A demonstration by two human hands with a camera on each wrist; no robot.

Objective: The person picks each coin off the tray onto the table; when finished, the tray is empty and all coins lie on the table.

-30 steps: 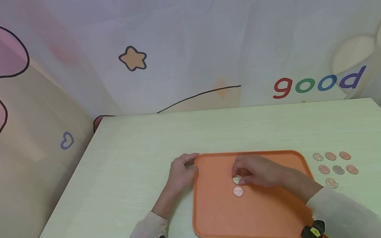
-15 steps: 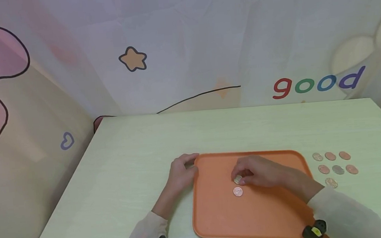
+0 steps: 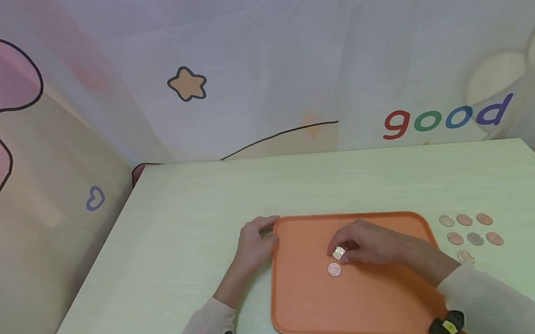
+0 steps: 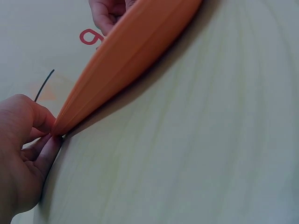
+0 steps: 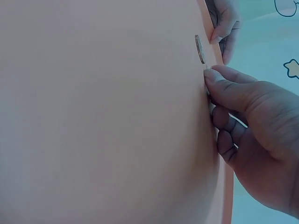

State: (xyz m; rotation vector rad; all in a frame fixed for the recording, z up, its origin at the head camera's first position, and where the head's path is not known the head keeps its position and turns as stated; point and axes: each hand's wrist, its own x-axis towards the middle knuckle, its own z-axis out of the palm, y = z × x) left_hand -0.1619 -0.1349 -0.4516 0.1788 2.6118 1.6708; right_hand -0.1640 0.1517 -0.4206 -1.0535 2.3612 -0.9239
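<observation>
On the table lies an orange tray point(image 3: 308, 306). My left hand point(image 3: 256, 242) holds its left rim near the far corner, with thumb and finger meeting at the edge in the left wrist view. Over the tray, my right hand point(image 3: 367, 243) pinches a shiny coin point(image 3: 339, 253) between thumb and fingers; the coin is tilted and partly covered by the fingertips. Just nearer to me a pinkish copper coin point(image 3: 334, 270) lies flat on the tray. In the right wrist view one coin point(image 5: 200, 49) shows edge-on beyond the thumb, while the pinched one is mostly hidden.
Several coins, silver, gold and copper-coloured, lie in loose rows on the table right of the tray, among them a grey coin point(image 3: 475, 239) and a gold coin point(image 3: 465, 257). A printed cloth backdrop point(image 3: 260, 83) stands behind the pale table point(image 3: 180, 206).
My right hand has shifted slightly right, and the coin in its fingers has tilted and moved a little with it. My left hand and the tray stay where they were.
</observation>
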